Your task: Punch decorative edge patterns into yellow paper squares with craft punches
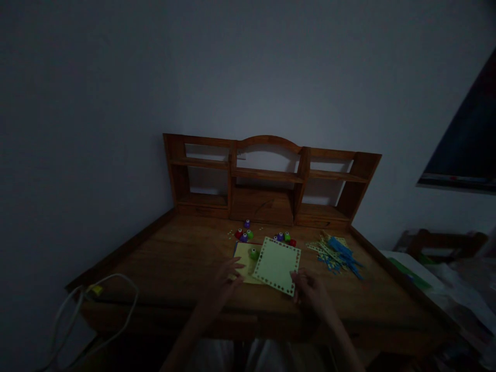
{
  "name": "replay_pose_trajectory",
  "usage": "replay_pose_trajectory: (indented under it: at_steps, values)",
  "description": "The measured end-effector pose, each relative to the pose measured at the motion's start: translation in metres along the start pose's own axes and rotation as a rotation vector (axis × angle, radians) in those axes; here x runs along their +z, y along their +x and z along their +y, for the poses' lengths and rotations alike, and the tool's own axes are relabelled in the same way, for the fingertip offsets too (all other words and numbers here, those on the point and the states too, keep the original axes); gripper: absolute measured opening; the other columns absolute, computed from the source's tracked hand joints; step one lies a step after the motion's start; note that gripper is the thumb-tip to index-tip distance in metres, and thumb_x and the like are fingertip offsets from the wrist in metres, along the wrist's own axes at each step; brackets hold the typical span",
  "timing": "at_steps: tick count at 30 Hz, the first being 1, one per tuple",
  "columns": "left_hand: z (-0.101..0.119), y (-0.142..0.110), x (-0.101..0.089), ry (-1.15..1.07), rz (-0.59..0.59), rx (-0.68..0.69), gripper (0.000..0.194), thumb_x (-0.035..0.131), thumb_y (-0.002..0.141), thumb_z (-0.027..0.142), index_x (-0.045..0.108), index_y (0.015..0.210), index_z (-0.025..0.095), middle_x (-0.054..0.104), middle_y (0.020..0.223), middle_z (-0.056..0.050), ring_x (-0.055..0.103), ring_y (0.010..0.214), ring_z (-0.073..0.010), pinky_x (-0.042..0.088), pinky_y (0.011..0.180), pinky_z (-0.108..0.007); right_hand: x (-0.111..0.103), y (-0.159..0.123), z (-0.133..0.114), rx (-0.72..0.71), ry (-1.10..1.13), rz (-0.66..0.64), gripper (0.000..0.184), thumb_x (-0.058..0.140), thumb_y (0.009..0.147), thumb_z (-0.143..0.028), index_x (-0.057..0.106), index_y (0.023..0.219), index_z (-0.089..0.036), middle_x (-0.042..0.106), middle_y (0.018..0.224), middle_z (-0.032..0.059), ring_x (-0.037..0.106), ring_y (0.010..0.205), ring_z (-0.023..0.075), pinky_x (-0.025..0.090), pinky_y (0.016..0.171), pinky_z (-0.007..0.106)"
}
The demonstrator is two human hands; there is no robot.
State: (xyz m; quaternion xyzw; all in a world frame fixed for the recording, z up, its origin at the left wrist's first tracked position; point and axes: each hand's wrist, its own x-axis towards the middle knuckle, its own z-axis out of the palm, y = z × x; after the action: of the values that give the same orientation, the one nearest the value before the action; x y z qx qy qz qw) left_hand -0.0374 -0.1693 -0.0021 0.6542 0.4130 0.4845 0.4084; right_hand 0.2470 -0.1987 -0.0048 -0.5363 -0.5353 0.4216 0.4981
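Note:
My right hand pinches the lower right edge of a pale sheet of card with a row of holes along its border. The card is tilted and overlaps a yellow sheet lying on the desk. My left hand is open beside the yellow sheet's left edge, its fingers apart. A green hole punch with a round white top sits on the yellow sheet, left of the card. More small punches, red, purple and green, stand behind: one group to the left and another group to the right.
Blue and pale yellow paper strips lie heaped on the right of the wooden desk. A wooden shelf unit stands along the back. White cable hangs over the left front edge. Tiny paper bits lie near the left punches.

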Motion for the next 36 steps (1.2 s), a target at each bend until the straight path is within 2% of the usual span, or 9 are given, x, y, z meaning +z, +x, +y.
replay_pose_trajectory:
  at_steps: [3, 8, 15, 19, 23, 26, 29, 33, 36]
  values:
    - [-0.008, 0.049, -0.007, 0.254, -0.043, 0.117, 0.042, 0.065, 0.080, 0.040, 0.060, 0.118, 0.024, 0.062, 0.120, -0.009, 0.060, 0.103, -0.0243, 0.047, 0.094, -0.041, -0.017, 0.002, 0.003, -0.047, -0.048, 0.208, 0.037, 0.059, 0.079, -0.058, 0.057, 0.074, -0.022, 0.059, 0.050, 0.0003, 0.055, 0.051, 0.0207, 0.040, 0.052, 0.030]
    - [-0.028, 0.109, 0.008, 0.449, -0.314, 0.273, 0.057, 0.076, 0.070, 0.035, 0.059, 0.123, 0.026, 0.057, 0.130, -0.009, 0.050, 0.120, -0.0290, 0.038, 0.103, -0.043, -0.037, -0.004, 0.007, 0.024, -0.068, 0.350, 0.038, 0.058, 0.077, -0.060, 0.059, 0.068, -0.023, 0.059, 0.052, 0.0015, 0.056, 0.054, 0.0234, 0.041, 0.055, 0.033]
    - [-0.033, 0.114, 0.034, 0.608, -0.455, 0.420, 0.055, 0.069, 0.077, 0.046, 0.053, 0.128, 0.032, 0.056, 0.127, -0.005, 0.051, 0.118, -0.0276, 0.041, 0.098, -0.039, -0.038, -0.004, 0.009, 0.059, -0.042, 0.399, 0.041, 0.060, 0.074, -0.061, 0.063, 0.074, -0.020, 0.061, 0.056, 0.0026, 0.056, 0.056, 0.0220, 0.042, 0.054, 0.030]
    - [-0.032, 0.117, 0.050, 0.929, -0.484, 0.456, 0.029, 0.052, 0.092, 0.040, 0.058, 0.116, 0.026, 0.059, 0.118, -0.008, 0.059, 0.106, -0.0264, 0.047, 0.087, -0.037, -0.036, -0.004, 0.008, 0.131, 0.019, 0.421, 0.051, 0.063, 0.069, -0.066, 0.064, 0.082, -0.017, 0.061, 0.056, 0.0012, 0.056, 0.054, 0.0194, 0.041, 0.050, 0.026]
    - [-0.026, 0.138, 0.054, 1.076, -0.482, 0.453, 0.025, 0.045, 0.096, 0.036, 0.056, 0.112, 0.022, 0.060, 0.112, -0.007, 0.060, 0.100, -0.0216, 0.047, 0.084, -0.032, -0.036, -0.006, 0.010, 0.197, 0.026, 0.442, 0.055, 0.065, 0.067, -0.067, 0.064, 0.085, -0.015, 0.060, 0.053, -0.0003, 0.056, 0.054, 0.0176, 0.040, 0.048, 0.023]
    - [-0.021, 0.159, 0.038, 1.073, -0.359, 0.386, 0.026, 0.041, 0.097, 0.037, 0.055, 0.113, 0.021, 0.058, 0.114, -0.008, 0.060, 0.098, -0.0211, 0.048, 0.080, -0.031, -0.038, -0.007, 0.014, 0.199, 0.046, 0.493, 0.055, 0.068, 0.064, -0.065, 0.065, 0.086, -0.015, 0.063, 0.058, 0.0006, 0.057, 0.057, 0.0174, 0.041, 0.049, 0.022]
    - [-0.026, 0.171, 0.008, 1.057, -0.301, 0.291, 0.026, 0.044, 0.095, 0.035, 0.056, 0.114, 0.021, 0.057, 0.117, -0.010, 0.060, 0.097, -0.0224, 0.047, 0.079, -0.032, -0.044, -0.008, 0.017, 0.205, 0.076, 0.524, 0.056, 0.075, 0.057, -0.062, 0.067, 0.087, -0.015, 0.068, 0.070, 0.0029, 0.060, 0.062, 0.0185, 0.044, 0.051, 0.023]
    - [-0.047, 0.169, -0.032, 1.079, -0.318, 0.255, 0.025, 0.047, 0.092, 0.027, 0.058, 0.114, 0.023, 0.060, 0.113, -0.013, 0.059, 0.097, -0.0249, 0.047, 0.077, -0.034, -0.043, -0.006, 0.012, 0.246, 0.128, 0.440, 0.049, 0.071, 0.065, -0.061, 0.067, 0.086, -0.017, 0.067, 0.069, 0.0027, 0.061, 0.064, 0.0195, 0.045, 0.055, 0.023]
    - [-0.057, 0.163, -0.051, 1.104, -0.315, 0.234, 0.028, 0.046, 0.092, 0.030, 0.059, 0.115, 0.021, 0.060, 0.113, -0.015, 0.061, 0.092, -0.0268, 0.049, 0.073, -0.037, -0.023, 0.007, 0.004, 0.237, 0.209, 0.328, 0.046, 0.068, 0.069, -0.062, 0.066, 0.081, -0.018, 0.063, 0.061, 0.0005, 0.057, 0.056, 0.0170, 0.042, 0.050, 0.023]
